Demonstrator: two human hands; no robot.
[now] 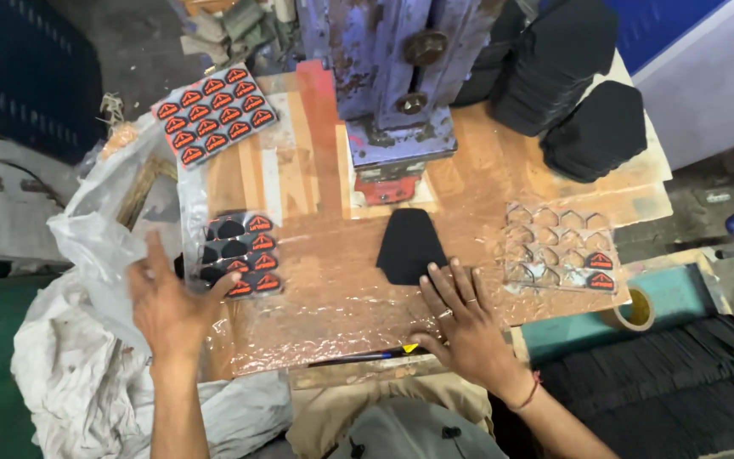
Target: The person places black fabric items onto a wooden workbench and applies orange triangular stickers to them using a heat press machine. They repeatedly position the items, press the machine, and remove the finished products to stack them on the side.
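Cloth, one black piece (409, 245), is lying flat in front of the press (401, 85), and my right hand (467, 327) is resting open just beside its lower edge, fingers spread, gripping nothing. My left hand (167, 308) is reaching open to the half-used badge sheet (241, 253), thumb touching its edge (likely to steady it). I am keeping spare cloth stacks (571, 76) and the nearly empty sheet (561, 246) off to the right.

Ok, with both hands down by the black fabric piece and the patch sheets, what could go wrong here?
The right hand rests close to the blue metal press; fingers could stray under it. The thin dark pencil-like tool lies at the table's front edge and might roll off. The left hand could nudge the half-emptied sheet of red-and-black patches.
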